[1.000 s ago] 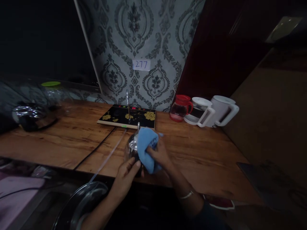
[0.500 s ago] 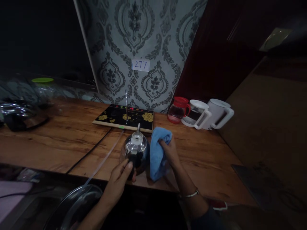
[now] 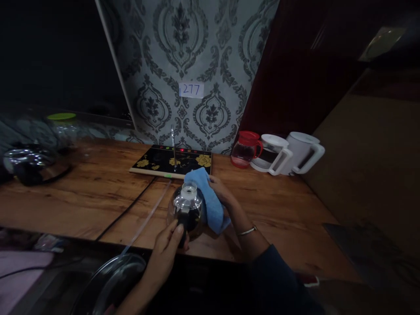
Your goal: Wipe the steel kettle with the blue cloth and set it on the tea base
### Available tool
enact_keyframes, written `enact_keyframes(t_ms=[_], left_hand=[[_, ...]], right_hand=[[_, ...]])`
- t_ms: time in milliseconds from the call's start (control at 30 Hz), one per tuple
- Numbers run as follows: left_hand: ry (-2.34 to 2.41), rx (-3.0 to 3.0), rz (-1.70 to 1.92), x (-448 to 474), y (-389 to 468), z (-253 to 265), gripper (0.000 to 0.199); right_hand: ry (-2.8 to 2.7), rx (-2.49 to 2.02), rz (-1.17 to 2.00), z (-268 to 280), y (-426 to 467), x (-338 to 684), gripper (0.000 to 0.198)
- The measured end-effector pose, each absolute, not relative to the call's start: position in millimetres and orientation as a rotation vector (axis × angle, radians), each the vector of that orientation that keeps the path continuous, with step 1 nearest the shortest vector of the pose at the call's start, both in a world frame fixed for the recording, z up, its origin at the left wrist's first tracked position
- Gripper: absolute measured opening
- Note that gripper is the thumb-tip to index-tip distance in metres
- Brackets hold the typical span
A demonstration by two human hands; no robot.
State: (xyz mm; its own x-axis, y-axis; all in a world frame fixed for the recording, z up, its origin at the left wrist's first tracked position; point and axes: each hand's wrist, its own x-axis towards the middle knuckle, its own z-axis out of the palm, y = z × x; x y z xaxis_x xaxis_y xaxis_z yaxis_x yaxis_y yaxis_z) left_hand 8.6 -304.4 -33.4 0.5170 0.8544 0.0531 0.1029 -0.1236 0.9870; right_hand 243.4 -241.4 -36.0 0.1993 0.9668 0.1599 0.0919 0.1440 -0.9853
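Observation:
A glass teapot (image 3: 188,200) with a metal band, a clear knob on top and a black handle is near the front edge of the wooden counter. My left hand (image 3: 169,238) is closed round its handle. In my right hand (image 3: 221,190) is a blue cloth (image 3: 210,201), pressed against the far right side of the teapot. The cloth covers the spout area, and some of my right fingers are hidden behind it.
Behind the teapot lies a black electric tea stove (image 3: 170,159) with gold flowers and an upright metal spout. A red-lidded jug (image 3: 246,148), a white-handled jug (image 3: 269,153) and a white pitcher (image 3: 302,153) stand right. Another kettle (image 3: 36,164) sits left; a clear hose (image 3: 147,218) crosses the counter edge.
My right hand has carried the cloth left and away from me, from beside the teapot onto its far right side and over the spout. My left hand keeps its hold on the handle.

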Motion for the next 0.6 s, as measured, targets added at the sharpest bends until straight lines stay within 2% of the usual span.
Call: enact_keyframes(t_ms=[200,333,400,467,600], left_hand=[[0.811,1.596,0.834,10.5,-305.3,-31.6,0.048],[0.806,1.583,0.838,11.2,-306.1,-32.4,0.047],[0.809,1.564,0.835,11.4,-306.1,-33.6,0.046],[0.815,1.542,0.848,11.3,-305.8,-35.4,0.045],[0.803,1.493,0.875,10.5,-305.1,-37.7,0.042]], right_hand=[[-1.009,-1.401,0.734,-68.5,-279.4,243.3,0.034],[-0.911,-1.463,0.383,-63.9,-320.6,222.1,0.033],[-0.969,-1.434,0.142,-50.9,-336.5,204.7,0.031],[-1.151,-1.397,-0.025,-40.1,-344.5,186.5,0.037],[-1.463,-1.381,-0.171,-47.0,-344.3,166.0,0.044]])
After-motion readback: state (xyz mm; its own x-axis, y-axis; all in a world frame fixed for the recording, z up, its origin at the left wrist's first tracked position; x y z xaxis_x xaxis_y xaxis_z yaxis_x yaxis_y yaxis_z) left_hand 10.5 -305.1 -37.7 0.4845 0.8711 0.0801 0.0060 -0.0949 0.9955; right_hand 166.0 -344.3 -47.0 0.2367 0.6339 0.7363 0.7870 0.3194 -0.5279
